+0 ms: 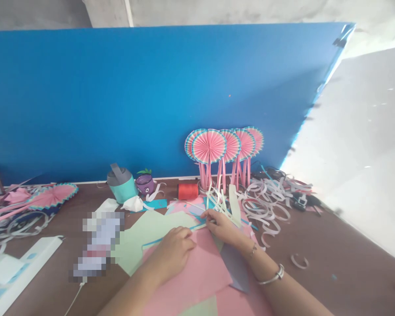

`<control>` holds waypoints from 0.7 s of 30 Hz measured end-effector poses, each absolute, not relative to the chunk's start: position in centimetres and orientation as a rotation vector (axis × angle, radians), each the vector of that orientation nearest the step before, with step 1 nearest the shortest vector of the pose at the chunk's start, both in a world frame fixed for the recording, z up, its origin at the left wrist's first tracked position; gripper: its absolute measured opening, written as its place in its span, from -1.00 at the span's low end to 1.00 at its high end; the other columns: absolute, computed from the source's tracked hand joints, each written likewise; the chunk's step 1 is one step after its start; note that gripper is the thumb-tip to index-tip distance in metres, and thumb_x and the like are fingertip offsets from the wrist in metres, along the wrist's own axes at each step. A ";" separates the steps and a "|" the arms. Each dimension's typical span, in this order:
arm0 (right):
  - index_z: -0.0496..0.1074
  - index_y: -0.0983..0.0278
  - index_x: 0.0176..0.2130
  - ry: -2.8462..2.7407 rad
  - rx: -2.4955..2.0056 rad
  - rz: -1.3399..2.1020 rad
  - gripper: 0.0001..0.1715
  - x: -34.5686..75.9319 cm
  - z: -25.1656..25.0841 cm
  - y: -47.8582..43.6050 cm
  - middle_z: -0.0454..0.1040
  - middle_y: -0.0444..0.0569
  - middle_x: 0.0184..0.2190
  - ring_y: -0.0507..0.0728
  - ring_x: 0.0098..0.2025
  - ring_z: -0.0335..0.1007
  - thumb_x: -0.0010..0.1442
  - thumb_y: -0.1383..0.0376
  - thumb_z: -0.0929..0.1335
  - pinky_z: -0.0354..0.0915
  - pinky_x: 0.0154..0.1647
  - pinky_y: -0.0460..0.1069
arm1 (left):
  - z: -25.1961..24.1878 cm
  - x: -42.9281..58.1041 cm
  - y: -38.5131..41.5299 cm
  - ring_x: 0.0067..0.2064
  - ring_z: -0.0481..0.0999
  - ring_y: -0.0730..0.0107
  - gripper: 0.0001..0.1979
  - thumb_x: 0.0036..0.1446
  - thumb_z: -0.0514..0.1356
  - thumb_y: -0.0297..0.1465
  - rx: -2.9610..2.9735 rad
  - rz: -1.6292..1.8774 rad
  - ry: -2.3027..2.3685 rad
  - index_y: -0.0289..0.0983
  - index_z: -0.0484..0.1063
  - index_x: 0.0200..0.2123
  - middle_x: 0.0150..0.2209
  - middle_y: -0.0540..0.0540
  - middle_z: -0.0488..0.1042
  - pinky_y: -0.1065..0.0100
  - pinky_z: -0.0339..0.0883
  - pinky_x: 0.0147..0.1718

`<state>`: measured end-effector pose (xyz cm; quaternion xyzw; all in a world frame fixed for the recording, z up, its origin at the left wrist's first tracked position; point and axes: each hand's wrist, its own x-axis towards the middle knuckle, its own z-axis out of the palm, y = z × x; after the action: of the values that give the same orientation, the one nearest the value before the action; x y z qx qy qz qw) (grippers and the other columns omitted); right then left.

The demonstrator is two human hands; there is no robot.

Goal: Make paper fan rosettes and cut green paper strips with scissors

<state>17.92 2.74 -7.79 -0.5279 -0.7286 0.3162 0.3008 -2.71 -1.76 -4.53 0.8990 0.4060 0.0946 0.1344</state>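
A pink paper sheet (197,267) lies in front of me, over other pink, pale green and grey-purple sheets. Along its far edge runs a narrow blue and pale strip (151,242). My left hand (174,252) rests on the sheet near that edge, its fingers bent and partly hidden. At the strip's right end, my right hand (219,224) has its thumb and fingers pinched together on the sheet's far edge. Pale green paper (151,228) spreads out to the left, and loose cut strips (220,202) lie just beyond my right hand.
Several pink pleated paper rounds (209,146) stand against the blue partition (151,96). A red spool (188,191), purple cup (145,184) and teal bottle (123,184) are at the back. Curled strips (266,202) pile up right; a power strip (26,276) lies left.
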 end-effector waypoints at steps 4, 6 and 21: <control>0.40 0.29 -0.20 -1.937 -1.394 0.834 -0.63 17.9 -7.5 2.7 0.41 -0.11 -0.44 0.07 -0.38 0.34 0.00 0.48 0.18 0.23 -0.31 -0.06 | -4.7 -2.8 -1.7 -0.06 0.37 0.27 -0.62 0.09 -0.01 -0.61 2.588 0.308 1.169 -0.17 0.54 -0.24 -0.13 -0.11 0.46 0.23 0.26 -0.05; 0.40 0.29 -0.20 -1.936 -1.395 0.833 -0.62 17.9 -7.5 2.7 0.43 -0.09 -0.42 0.08 -0.36 0.36 0.00 0.48 0.19 0.24 -0.30 -0.06 | -4.7 -2.8 -1.6 -0.05 0.37 0.27 -0.62 0.08 -0.01 -0.62 2.580 0.302 1.173 -0.17 0.55 -0.25 -0.12 -0.11 0.46 0.24 0.26 -0.04; 0.41 0.32 -0.20 -1.981 -1.371 0.848 -0.59 18.2 -7.5 3.0 0.43 -0.10 -0.44 0.05 -0.40 0.33 -0.04 0.51 0.19 0.23 -0.31 -0.07 | -5.3 -2.9 -1.4 0.05 0.34 0.22 -0.61 0.04 0.00 -0.61 2.568 0.329 1.190 -0.18 0.55 -0.26 0.08 -0.10 0.38 0.17 0.24 0.03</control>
<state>18.20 3.02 -7.46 -0.5137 -0.7425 0.3178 0.2895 -2.95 -1.43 -5.28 0.8917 0.4130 0.1141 0.1456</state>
